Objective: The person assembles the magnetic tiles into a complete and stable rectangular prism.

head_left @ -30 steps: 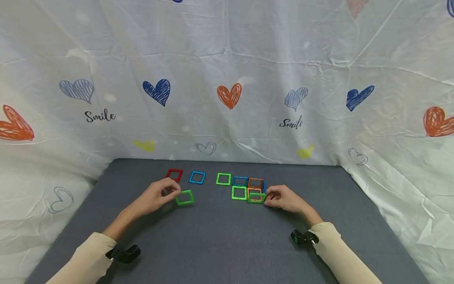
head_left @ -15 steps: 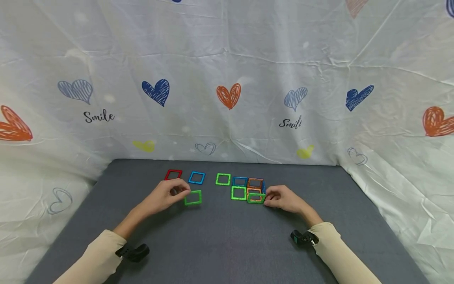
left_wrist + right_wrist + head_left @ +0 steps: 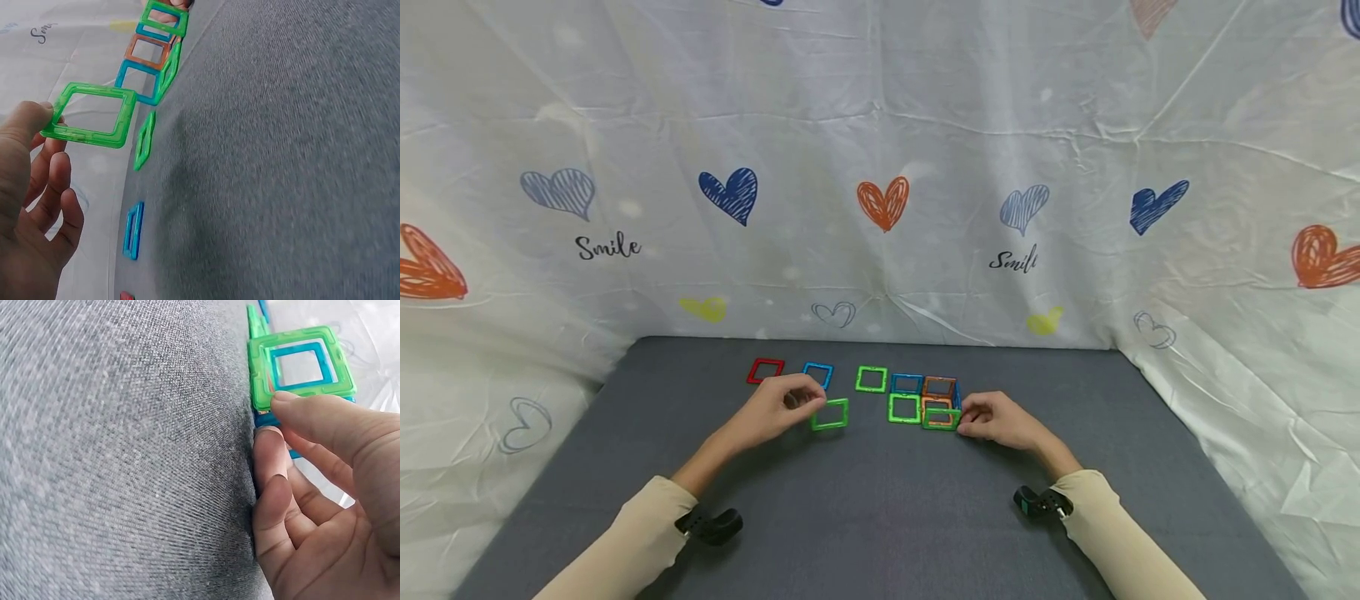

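Note:
The left hand (image 3: 778, 410) pinches a green square frame (image 3: 830, 427) by its edge; the left wrist view shows that frame (image 3: 122, 119) held above the cloth between thumb and fingers. At the group's right end, the right hand (image 3: 1003, 418) grips the corner where an upright green square (image 3: 942, 427) meets an upright blue one (image 3: 958, 395). In the right wrist view the thumb lies on the green square's (image 3: 261, 369) lower edge. Joined flat on the cloth are a blue (image 3: 907, 392), a green (image 3: 905, 420) and orange squares (image 3: 940, 378).
A loose green square (image 3: 871, 390) lies left of the joined group. Farther left are a blue square (image 3: 829, 377), partly behind the left hand, and a red one (image 3: 765, 360). A white curtain (image 3: 805, 275) with printed hearts hangs behind the grey table (image 3: 880, 508).
The left hand has moved to the right with the green frame, which now hangs nearer the group. The right hand has stayed at the corner.

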Demonstrator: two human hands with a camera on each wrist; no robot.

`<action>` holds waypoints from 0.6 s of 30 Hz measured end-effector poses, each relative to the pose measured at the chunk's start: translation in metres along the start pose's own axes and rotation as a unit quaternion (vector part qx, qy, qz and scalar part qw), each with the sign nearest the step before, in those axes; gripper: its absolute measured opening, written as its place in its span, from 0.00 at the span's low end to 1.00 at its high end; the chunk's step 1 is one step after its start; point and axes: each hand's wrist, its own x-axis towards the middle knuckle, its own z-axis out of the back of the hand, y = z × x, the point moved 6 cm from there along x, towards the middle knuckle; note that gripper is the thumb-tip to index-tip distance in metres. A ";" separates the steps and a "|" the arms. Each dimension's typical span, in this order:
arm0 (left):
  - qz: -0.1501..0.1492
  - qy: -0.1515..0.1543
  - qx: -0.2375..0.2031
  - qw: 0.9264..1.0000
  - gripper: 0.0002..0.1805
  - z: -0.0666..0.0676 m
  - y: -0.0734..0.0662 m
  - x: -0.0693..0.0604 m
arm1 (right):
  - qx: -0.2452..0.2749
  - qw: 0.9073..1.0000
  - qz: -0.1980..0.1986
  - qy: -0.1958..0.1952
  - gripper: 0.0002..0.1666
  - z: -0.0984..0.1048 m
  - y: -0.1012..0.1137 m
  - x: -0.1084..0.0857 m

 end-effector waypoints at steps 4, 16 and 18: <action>-0.002 0.008 -0.006 1.000 0.04 -0.007 -0.001 0.005 | -0.003 1.000 0.000 0.000 0.07 0.000 0.000 0.000; -0.011 0.030 -0.008 0.999 0.04 -0.032 -0.004 0.019 | -0.014 1.000 -0.002 -0.004 0.06 0.000 0.000 0.000; -0.014 0.033 -0.009 0.999 0.04 -0.035 -0.005 0.021 | -0.014 1.000 -0.002 -0.004 0.06 -0.001 0.001 0.000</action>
